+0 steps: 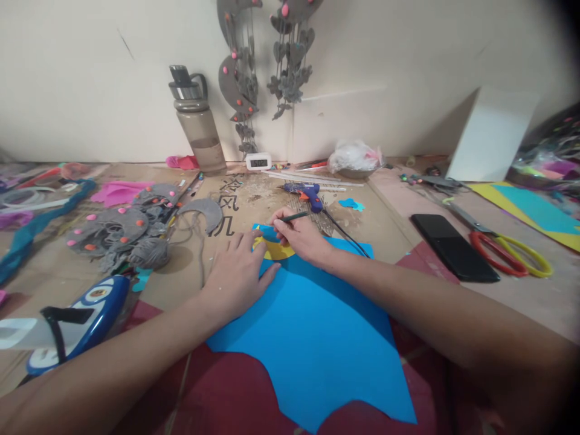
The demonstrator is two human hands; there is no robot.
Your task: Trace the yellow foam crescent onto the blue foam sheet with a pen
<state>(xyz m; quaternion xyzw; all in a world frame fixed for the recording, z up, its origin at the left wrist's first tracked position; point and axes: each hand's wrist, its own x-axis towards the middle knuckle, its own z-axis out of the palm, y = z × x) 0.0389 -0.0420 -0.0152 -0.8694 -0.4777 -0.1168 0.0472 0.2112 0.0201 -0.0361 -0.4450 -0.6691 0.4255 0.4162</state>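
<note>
Cardboard lies under the far edge of the blue sheet, where the outspread left hand should press the yellow piece flat while the right hand grips a dark pencil.

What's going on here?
A person is working on a blue sheet with a yellow piece lying on its far end. The right hand holds a dark pen or pencil above that end; the left hand rests spread beside the yellow piece. A glue gun lies beyond; the phone and scissors lie off to the right.
</note>
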